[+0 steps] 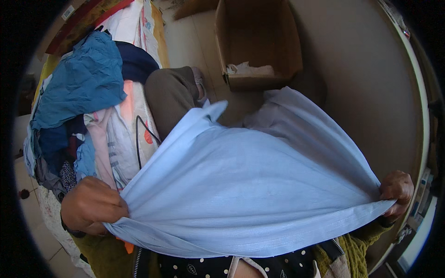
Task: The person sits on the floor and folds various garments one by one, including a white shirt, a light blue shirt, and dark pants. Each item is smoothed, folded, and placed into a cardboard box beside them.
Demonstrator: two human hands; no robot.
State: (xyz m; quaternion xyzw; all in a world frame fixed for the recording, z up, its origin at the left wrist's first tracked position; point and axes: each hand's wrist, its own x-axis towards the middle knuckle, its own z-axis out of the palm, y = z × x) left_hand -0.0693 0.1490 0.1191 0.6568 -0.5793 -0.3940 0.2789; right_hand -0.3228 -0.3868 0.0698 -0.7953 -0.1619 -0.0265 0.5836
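A light blue cloth (240, 180), perhaps a garment, is stretched wide across my lap and chest. My left hand (94, 205) is closed in a fist around its near left corner. At the far right, my right hand (397, 191) grips the other end of the same edge. Between the hands the near edge sags in a shallow curve, with folds running along it. The far part of the cloth hangs loose and looks slightly blurred. Its full shape is hidden by the folds.
To my left, a heap of clothes, with a teal garment (83, 80) on top, lies on a bed-like surface. A black cord (138, 139) loops near its edge. Ahead, an open cardboard box (259, 82) with white material (250, 69) inside stands on the tiled floor (189, 34).
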